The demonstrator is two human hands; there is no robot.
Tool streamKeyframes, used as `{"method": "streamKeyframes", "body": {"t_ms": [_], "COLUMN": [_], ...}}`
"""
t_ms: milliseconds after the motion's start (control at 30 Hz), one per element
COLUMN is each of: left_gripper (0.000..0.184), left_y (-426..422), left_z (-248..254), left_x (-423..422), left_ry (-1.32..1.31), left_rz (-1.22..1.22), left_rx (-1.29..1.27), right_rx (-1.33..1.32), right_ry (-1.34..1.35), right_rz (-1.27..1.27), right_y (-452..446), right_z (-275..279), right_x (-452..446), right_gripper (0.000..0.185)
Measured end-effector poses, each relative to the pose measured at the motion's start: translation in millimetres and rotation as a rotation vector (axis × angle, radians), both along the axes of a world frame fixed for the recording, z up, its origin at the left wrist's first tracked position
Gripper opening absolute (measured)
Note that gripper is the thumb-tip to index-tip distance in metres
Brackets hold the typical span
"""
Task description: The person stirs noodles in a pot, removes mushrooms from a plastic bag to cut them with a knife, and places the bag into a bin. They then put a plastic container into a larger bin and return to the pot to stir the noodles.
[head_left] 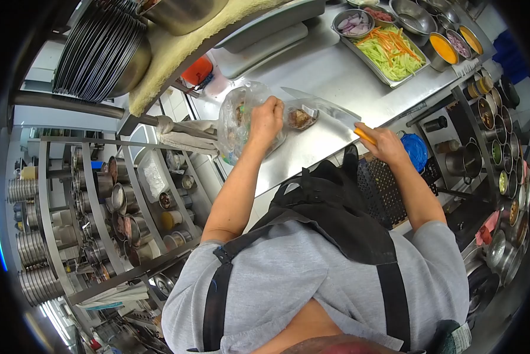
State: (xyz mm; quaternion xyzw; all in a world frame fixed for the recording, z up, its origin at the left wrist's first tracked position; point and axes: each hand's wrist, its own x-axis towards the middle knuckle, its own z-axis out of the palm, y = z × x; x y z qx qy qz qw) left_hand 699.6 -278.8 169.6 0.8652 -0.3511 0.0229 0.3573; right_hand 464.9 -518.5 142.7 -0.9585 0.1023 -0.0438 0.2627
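My left hand (267, 123) is closed at the right side of a clear plastic bag (232, 121), which seems gripped in its fingers. Brownish and greenish bits show through the plastic. My right hand (386, 145) is wrapped round the orange handle of a knife (331, 108), its broad blade pointing left over the steel counter (312, 144). Between my hands, close to the blade, lies a small clear packet (301, 117) with something brown inside that I cannot make out.
A metal tray of shredded vegetables (392, 54) stands at the counter's far right, beside a bowl of sliced onion (353, 23) and tubs of orange liquid (444, 48). Grey trays (271, 35) lie at the back. Pot-filled shelves (123, 200) stand on the left.
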Motion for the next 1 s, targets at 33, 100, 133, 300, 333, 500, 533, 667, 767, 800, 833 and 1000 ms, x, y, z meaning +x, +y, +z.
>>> {"method": "streamKeyframes", "body": {"t_ms": [33, 100, 133, 300, 333, 500, 533, 667, 767, 800, 833, 1000], "left_gripper": [0.012, 0.013, 0.015, 0.014, 0.014, 0.015, 0.015, 0.015, 0.014, 0.014, 0.014, 0.013], "left_y": [7, 25, 31, 18, 12, -9, -15, -34, -53, -59, -66, -92], "left_z": [0, -3, 8, 5, -1, -12, -10, -1, -1, -4, -4, -1], "left_x": [8, 27, 28, 26, 27, 11, 5, -2, -4, -3, -4, -13], "left_ry": [-0.003, 0.022, 0.098, 0.134, 0.090, 0.208, 0.188, 0.114, 0.140, 0.156, 0.173, 0.362], "left_rz": [0.009, 0.067, 0.041, -0.054, -0.063, 0.048, 0.062, 0.048, 0.049, 0.037, 0.026, -0.033], "left_rx": [0.004, -0.052, 0.000, -0.054, -0.131, -0.148, -0.186, -0.231, -0.279, -0.266, -0.250, -0.405], "right_rx": [0.064, 0.089, 0.045, 0.097, 0.094, -0.045, -0.050, -0.115, -0.085, 0.070, 0.371, 0.828], "right_ry": [0.011, 0.156, 0.076, -0.073, 0.023, 0.005, -0.001, -0.007, -0.419, -0.474, -0.365, 0.141], "right_rz": [-0.081, -0.321, -0.298, -0.232, -0.280, -0.276, -0.270, -0.255, -0.112, -0.074, 0.033, 0.253], "right_y": [-9, -25, -44, -22, -15, -5, -8, -35, -46, -32, -24, -11], "right_z": [-11, -8, -28, -40, -48, -82, -82, -81, -66, -38, -28, 41], "right_x": [-10, -27, -42, -18, -4, 64, 75, 108, 124, 126, 130, 137], "right_gripper": [0.044, 0.045, 0.044, 0.044, 0.047, 0.049, 0.047, 0.042, 0.029, 0.030, 0.032, 0.032]}}
